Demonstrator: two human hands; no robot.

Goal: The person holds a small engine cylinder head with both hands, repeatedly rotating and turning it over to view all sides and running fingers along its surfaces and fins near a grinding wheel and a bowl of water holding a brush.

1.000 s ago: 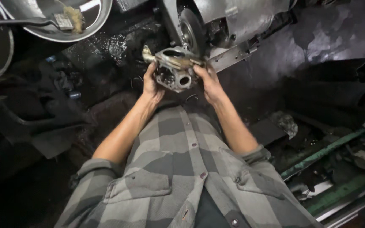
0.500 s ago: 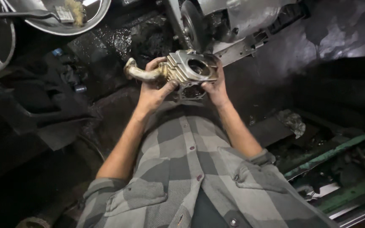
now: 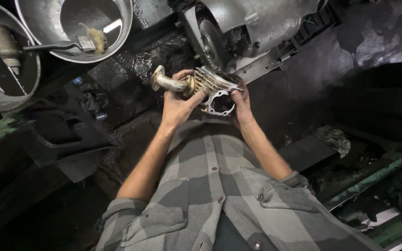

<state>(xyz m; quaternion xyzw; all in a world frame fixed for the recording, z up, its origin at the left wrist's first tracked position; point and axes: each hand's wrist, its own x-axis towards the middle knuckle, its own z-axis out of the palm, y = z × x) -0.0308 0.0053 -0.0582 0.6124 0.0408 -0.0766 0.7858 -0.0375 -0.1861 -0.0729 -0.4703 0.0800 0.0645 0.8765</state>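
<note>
Both my hands hold a finned metal engine cylinder (image 3: 214, 83) with a short bent pipe (image 3: 164, 82) sticking out to its left. My left hand (image 3: 178, 103) grips it from below near the pipe joint. My right hand (image 3: 241, 103) holds the cylinder's right side by its flat gasket face, whose round bore faces me. The part hangs in the air just in front of a silver engine casing (image 3: 261, 23). My arms wear rolled grey checked sleeves.
Two metal basins (image 3: 117, 39) sit at upper left; one holds a brush (image 3: 77, 44), the other a small cylinder-shaped part (image 3: 3, 44). Greasy dark floor and black parts lie left. A green metal rail (image 3: 378, 174) and scraps lie at right.
The cylinder has been turned in my hands so its gasket face and bore point toward me; both hands have shifted their grip slightly downward.
</note>
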